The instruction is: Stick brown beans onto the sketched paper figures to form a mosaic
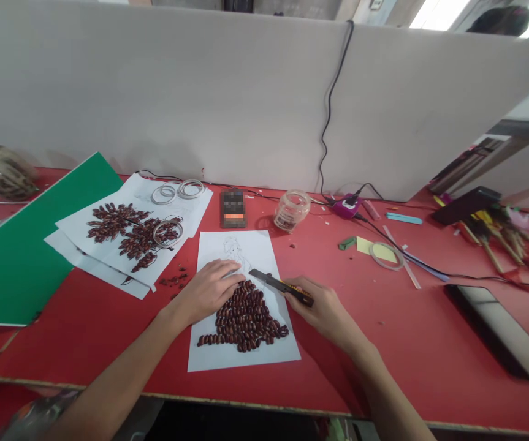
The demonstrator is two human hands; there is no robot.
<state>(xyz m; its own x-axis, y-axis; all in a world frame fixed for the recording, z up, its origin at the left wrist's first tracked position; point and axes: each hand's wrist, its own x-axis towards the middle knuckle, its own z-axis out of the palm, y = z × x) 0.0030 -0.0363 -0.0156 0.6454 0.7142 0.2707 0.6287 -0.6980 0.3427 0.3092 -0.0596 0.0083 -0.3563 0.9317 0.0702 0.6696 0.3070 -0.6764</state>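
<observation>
A white sheet (264,349) with a faint line drawing lies on the red table (384,331); a skirt-shaped patch of brown seeds (246,318) covers its lower half. My left hand (209,288) lies flat on the sheet at the seeds' upper left edge, fingers stretched out. My right hand (322,309) is closed round a yellow and black utility knife (282,286), whose blade tip points left to the top of the seed patch.
Left: green board (16,257), more sheets with seed pictures (126,233), tape rings (176,191). Behind: a small dark device (233,208), glass jar (292,210), cables, purple gadget (347,205). Right: tape roll (386,254), yellow note, paper strips, brushes (507,236), dark tablet (503,327). Grey partition behind.
</observation>
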